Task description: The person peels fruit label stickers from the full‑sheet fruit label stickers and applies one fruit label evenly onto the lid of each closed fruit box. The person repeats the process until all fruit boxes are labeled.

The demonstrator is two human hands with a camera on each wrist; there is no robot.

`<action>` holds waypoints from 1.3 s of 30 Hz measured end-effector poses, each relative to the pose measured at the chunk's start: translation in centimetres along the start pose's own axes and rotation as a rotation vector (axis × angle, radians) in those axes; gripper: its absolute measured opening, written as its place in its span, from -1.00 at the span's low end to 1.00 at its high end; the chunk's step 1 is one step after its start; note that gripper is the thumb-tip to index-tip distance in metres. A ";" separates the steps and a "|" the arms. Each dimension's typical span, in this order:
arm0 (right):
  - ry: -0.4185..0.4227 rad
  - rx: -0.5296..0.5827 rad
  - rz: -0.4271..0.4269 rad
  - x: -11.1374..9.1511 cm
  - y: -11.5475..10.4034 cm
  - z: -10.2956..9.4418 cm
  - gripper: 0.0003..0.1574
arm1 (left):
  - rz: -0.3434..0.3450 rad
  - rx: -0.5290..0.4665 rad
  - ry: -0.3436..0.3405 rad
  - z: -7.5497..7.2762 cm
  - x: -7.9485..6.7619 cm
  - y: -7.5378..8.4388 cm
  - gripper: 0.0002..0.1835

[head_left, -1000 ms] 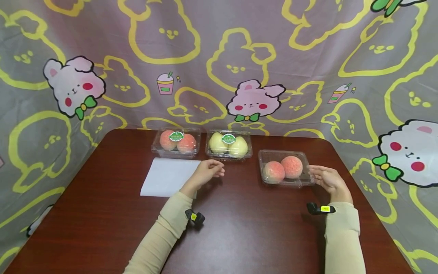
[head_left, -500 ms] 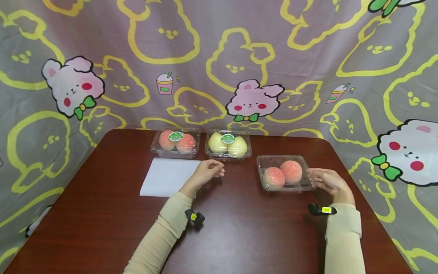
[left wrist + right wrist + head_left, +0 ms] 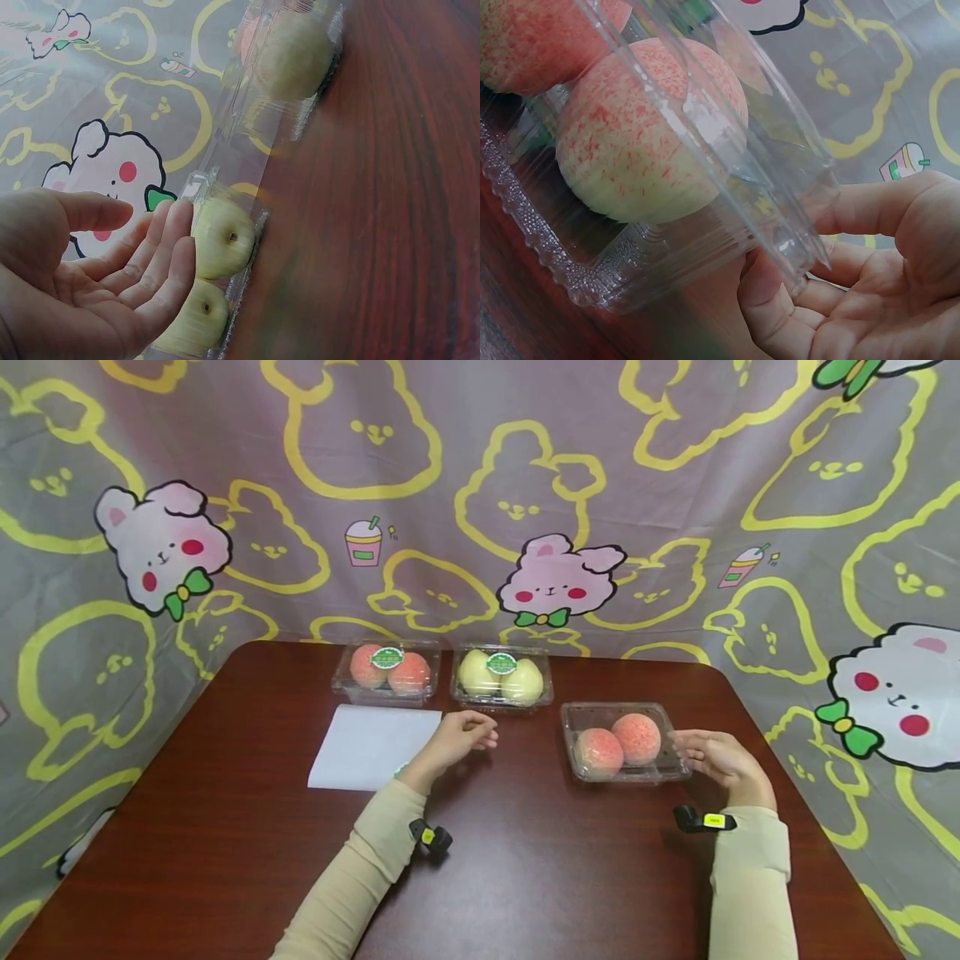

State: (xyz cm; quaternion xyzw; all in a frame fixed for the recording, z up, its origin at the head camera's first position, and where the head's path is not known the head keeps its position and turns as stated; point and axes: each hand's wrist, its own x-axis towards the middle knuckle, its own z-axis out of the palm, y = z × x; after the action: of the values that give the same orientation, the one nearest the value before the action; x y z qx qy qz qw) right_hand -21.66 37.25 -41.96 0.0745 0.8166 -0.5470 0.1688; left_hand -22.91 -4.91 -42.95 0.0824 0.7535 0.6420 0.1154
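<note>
My right hand [image 3: 722, 760] pinches the right edge of a clear plastic clamshell box [image 3: 585, 722] holding two red-speckled peaches [image 3: 637, 738]. In the right wrist view the thumb and fingers [image 3: 761, 277] take hold of the box's flange at its corner. My left hand [image 3: 459, 739] hovers over the right side of a white sheet [image 3: 367, 743], fingers loosely bent and nothing in them. Part of a green sticker [image 3: 403, 771] shows on the sheet beside the left wrist. In the left wrist view, yellow-green pears [image 3: 225, 238] in a clear box show beyond the fingertips.
At the back of the brown table [image 3: 525, 877] stand two closed clear boxes with green round labels. One box [image 3: 348, 695] holds two peaches, the other [image 3: 461, 697] two pale pears. A cartoon-print cloth [image 3: 420, 460] hangs behind and at both sides.
The right hand and the peach box have come a little nearer to me. My left hand has shifted slightly right, and the green sticker on the sheet has come into view.
</note>
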 end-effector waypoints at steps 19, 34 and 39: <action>-0.055 0.020 -0.034 0.1 -0.5 0.9 -0.52 | -0.006 0.000 -0.007 0.3 -0.1 0.1 -0.73; -0.095 -0.022 -0.059 0.1 -1.0 1.8 -0.40 | -0.001 0.004 -0.015 0.2 -0.1 -0.1 -0.73; -0.143 0.007 -0.111 0.4 -0.7 1.8 -0.51 | 0.008 0.006 -0.016 0.1 -0.2 -0.1 -0.73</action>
State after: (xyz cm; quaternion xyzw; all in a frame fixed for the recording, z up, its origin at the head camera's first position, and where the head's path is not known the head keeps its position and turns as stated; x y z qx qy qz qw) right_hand -21.89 35.25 -42.08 -0.0094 0.8035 -0.5620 0.1958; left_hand -22.68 -4.90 -43.05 0.0910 0.7540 0.6396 0.1189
